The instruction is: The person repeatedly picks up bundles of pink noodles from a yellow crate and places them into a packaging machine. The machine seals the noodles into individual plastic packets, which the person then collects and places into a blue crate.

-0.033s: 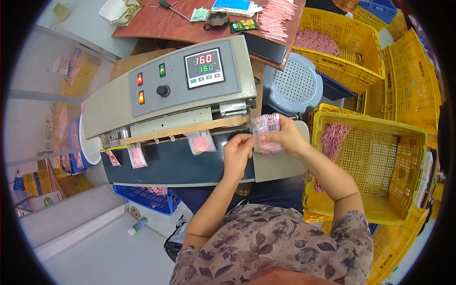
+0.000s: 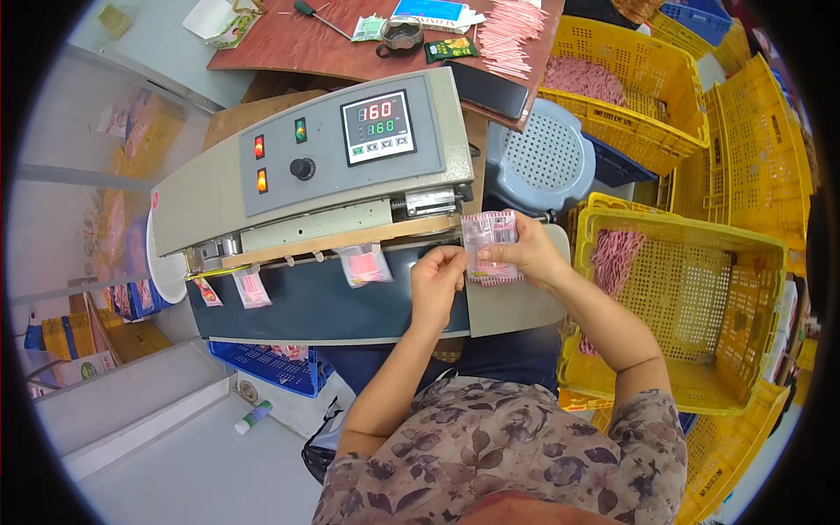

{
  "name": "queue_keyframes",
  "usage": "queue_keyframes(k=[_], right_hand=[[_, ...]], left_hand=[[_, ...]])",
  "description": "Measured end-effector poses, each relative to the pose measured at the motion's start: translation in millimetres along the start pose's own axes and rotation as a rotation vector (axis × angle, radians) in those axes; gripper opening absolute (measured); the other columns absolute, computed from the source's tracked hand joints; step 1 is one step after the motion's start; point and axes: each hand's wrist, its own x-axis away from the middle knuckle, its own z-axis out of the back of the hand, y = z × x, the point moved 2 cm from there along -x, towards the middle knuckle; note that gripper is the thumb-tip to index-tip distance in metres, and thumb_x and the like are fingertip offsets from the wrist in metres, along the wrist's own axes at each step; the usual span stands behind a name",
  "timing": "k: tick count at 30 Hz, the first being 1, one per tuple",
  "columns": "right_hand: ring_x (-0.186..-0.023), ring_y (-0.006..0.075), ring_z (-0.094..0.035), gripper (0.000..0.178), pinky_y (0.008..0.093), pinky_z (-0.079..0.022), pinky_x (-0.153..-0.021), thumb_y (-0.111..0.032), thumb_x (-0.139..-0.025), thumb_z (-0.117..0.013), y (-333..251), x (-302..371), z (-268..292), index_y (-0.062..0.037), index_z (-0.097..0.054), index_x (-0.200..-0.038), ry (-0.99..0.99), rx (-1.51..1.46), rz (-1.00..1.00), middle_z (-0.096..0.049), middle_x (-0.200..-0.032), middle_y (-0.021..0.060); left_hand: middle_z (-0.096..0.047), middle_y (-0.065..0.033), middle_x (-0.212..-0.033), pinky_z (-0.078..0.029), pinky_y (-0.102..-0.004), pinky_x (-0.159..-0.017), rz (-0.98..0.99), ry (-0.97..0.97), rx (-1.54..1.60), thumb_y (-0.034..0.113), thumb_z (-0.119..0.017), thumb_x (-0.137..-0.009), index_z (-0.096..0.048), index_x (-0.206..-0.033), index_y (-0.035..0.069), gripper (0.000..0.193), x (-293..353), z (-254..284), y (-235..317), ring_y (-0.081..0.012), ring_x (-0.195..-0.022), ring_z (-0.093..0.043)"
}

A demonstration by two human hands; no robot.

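Holding a small stack of clear plastic sachets with pink contents (image 2: 490,245), the right hand (image 2: 525,254) has its fingers closed around the stack's right side, just at the right end of the grey metal band-sealing machine (image 2: 315,175). The left hand (image 2: 437,278) sits just left of it, its fingers pinched narrow on the stack's near left edge, so both hands touch the same stack. How many sachets the stack holds cannot be told.

Three more sachets hang along the machine's sealing slot: one pink-filled sachet (image 2: 363,262) near the middle, just left of the left hand, and two smaller ones (image 2: 252,285) at the left end, close together. The machine's sloped panel shows one digital display with red and green digits (image 2: 378,128), one black round knob (image 2: 303,168) and three small indicator lights (image 2: 259,147).

To the right stands a yellow perforated plastic crate (image 2: 700,350) with pink sachets piled in its far left corner. Further away sits a second yellow crate (image 2: 647,105), also holding pink sachets, with more yellow crates stacked at the right edge. One grey round perforated stool (image 2: 542,157) sits between the machine and the crates. A reddish-brown worktop (image 2: 297,44) lies far behind the machine, carrying a spread of pink sticks (image 2: 512,31).
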Motion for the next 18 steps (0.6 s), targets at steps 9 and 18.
queue_keyframes(k=[9,18], right_hand=[[-0.071,0.0077,-0.057,0.019,0.0236,-0.049,-0.063,-0.016,-0.081,-0.062,-0.5,-0.5,1.6,-0.0029,-0.052,-0.092,0.002,-0.159,-0.088,-0.058,-0.081,0.0023],[-0.066,0.0056,-0.056,0.015,0.0211,-0.047,-0.059,-0.015,-0.084,-0.059,0.1,1.3,-3.1,-0.0007,-0.058,-0.088,0.059,-0.147,-0.005,-0.06,-0.078,0.0018]], left_hand=[[-0.054,-0.0045,-0.064,-0.03,-0.019,-0.035,-0.214,0.304,0.039,0.002,-0.058,-0.081,-0.055,-0.086,-0.003,0.008,1.5,58.3,9.9,-0.0069,-0.043,-0.043],[-0.055,-0.0003,-0.07,-0.033,-0.0158,-0.046,-0.102,-0.001,-0.005,0.005,-0.059,-0.081,-0.057,-0.091,-0.002,0.012,2.3,-8.8,-7.3,-0.0023,-0.053,-0.043]])
